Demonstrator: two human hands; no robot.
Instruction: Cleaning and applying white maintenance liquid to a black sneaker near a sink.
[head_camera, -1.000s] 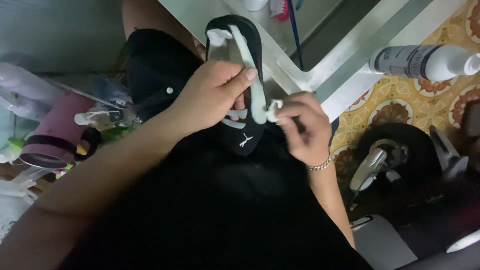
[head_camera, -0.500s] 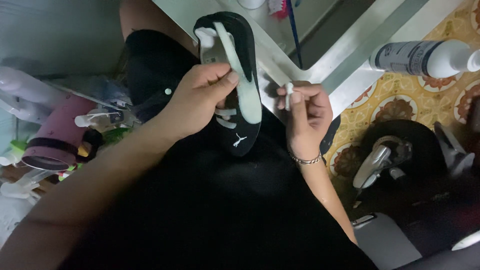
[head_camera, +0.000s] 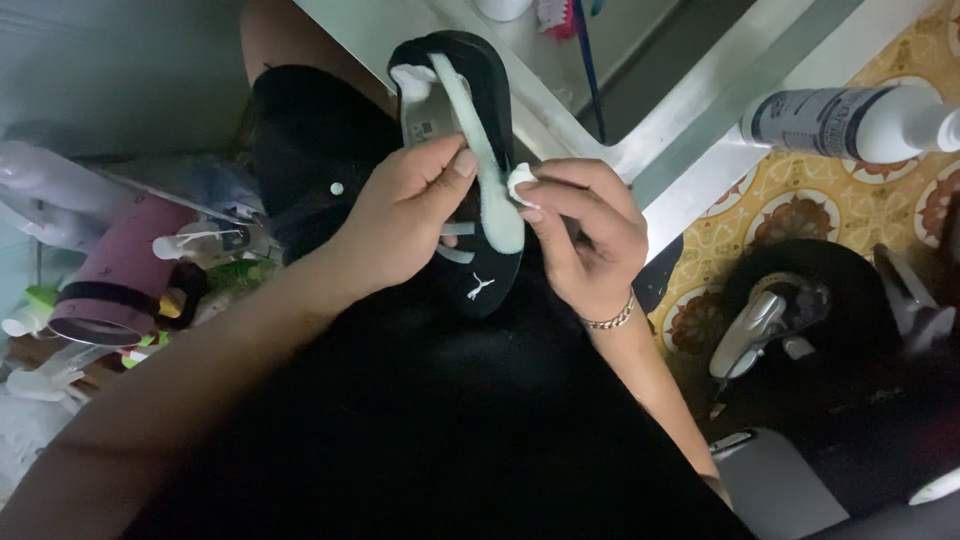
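Hands work a black rubber sandal with white strap (head_camera: 470, 150): left hand (head_camera: 405, 215) grips the sandal's side, right hand (head_camera: 585, 235) pinches a small white wad (head_camera: 520, 182) against the strap.

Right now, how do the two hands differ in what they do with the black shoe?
The left hand grips the black shoe from its side, fingers wrapped over it; the right hand only pinches a small white wad against the shoe's pale strip. The right hand wears a bracelet at the wrist; the left hand's wrist is bare. Both hands work over the person's lap.
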